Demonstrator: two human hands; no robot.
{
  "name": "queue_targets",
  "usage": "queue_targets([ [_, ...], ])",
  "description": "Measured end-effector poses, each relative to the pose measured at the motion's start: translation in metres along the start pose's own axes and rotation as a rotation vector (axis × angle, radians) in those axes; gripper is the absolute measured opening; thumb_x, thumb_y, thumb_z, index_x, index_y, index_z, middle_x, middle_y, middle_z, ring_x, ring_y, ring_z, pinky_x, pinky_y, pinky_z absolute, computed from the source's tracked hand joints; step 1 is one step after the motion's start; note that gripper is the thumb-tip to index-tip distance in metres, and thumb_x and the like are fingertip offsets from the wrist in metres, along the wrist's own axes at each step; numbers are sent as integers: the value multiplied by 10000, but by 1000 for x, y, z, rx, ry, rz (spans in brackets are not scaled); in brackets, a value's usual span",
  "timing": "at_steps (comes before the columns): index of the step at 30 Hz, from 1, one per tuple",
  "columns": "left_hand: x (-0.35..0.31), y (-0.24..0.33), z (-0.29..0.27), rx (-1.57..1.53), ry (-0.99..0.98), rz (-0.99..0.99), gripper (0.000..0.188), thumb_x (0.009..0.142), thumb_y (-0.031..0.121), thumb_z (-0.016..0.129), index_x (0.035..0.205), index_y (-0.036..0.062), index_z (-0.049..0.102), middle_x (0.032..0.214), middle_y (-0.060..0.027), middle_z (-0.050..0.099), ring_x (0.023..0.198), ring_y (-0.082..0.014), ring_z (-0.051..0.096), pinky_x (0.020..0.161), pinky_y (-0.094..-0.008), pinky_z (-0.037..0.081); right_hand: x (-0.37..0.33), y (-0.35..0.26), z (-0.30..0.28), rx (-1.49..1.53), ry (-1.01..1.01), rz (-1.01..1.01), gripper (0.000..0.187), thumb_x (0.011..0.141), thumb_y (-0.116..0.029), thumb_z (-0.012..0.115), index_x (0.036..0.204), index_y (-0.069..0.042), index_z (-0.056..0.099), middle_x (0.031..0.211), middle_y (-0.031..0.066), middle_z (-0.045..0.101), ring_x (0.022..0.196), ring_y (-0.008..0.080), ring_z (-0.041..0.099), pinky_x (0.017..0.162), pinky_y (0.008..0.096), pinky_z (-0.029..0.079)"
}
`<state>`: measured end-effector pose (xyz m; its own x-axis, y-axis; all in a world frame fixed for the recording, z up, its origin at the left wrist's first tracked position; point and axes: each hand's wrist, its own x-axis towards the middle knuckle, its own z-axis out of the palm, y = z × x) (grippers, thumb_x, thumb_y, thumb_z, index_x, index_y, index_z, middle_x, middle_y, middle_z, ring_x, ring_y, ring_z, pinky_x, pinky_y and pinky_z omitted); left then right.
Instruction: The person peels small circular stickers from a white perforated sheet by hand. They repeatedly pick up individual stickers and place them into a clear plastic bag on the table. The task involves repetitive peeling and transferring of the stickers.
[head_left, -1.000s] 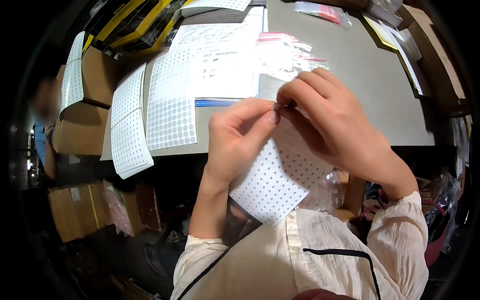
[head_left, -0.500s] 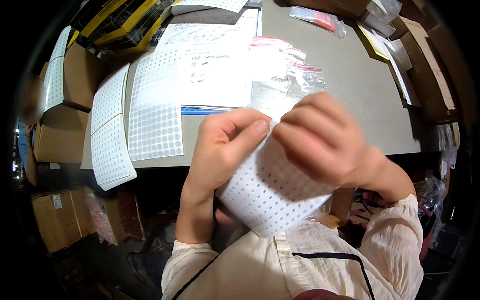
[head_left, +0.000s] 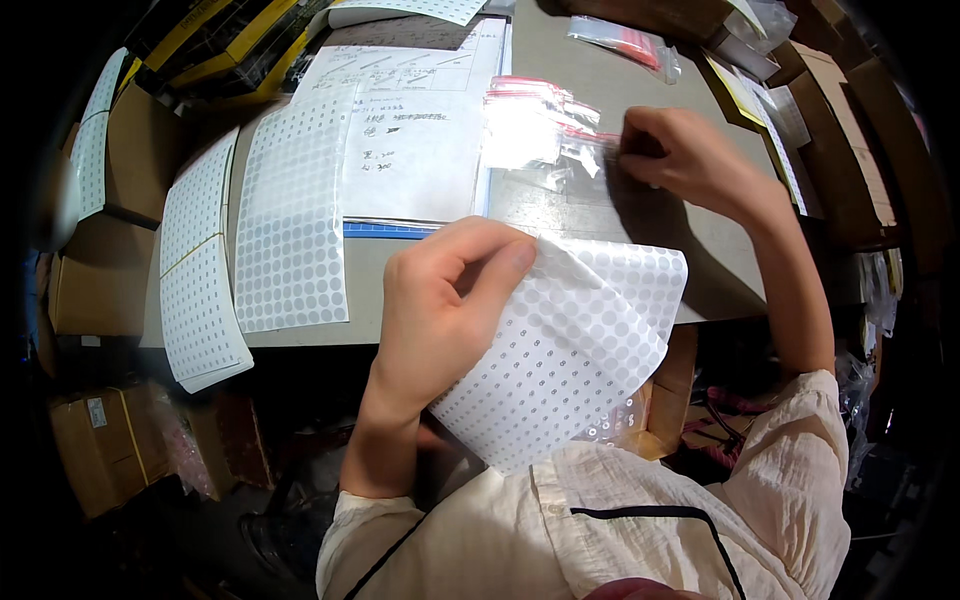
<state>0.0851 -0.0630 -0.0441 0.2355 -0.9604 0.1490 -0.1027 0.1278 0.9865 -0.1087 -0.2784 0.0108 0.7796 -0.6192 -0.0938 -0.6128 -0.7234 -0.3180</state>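
Note:
My left hand (head_left: 445, 305) pinches the top corner of a white sticker sheet (head_left: 540, 375) between thumb and fingers. Small printed marks in rows cover the sheet. Its upper right part is folded over and shows rows of grey round dots. The sheet hangs tilted in front of my shirt, over the table's near edge. My right hand (head_left: 680, 155) is at the right end of the clear zip bags (head_left: 535, 125), which have red strips along their tops. Its fingers are curled closed beside the outermost bag; what they hold, if anything, is hidden.
To the left lie a dotted sheet (head_left: 290, 220) and a banded stack of printed sheets (head_left: 195, 270). A handwritten paper (head_left: 415, 160) rests on a blue-edged board. Cardboard boxes (head_left: 835, 120) line the right side. Another bag (head_left: 625, 45) with red contents lies at the back.
My right hand has left the sticker sheet and moved up and right to the zip bags. The sheet's upper right part now shows folded over. My left hand keeps its pinch.

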Motion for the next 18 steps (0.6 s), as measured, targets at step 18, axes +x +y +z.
queue_targets([
  [18, -1, -1, 0, 120, -19, 179, 86, 914, -17, 710, 988, -62, 714, 954, -83, 705, 871, -128, 641, 776, -241, 492, 14, -13, 12, -15, 93, -102, 227, 885, -65, 759, 966, 39, 575, 855, 130, 630, 788, 246, 621, 731, 342, 522],
])
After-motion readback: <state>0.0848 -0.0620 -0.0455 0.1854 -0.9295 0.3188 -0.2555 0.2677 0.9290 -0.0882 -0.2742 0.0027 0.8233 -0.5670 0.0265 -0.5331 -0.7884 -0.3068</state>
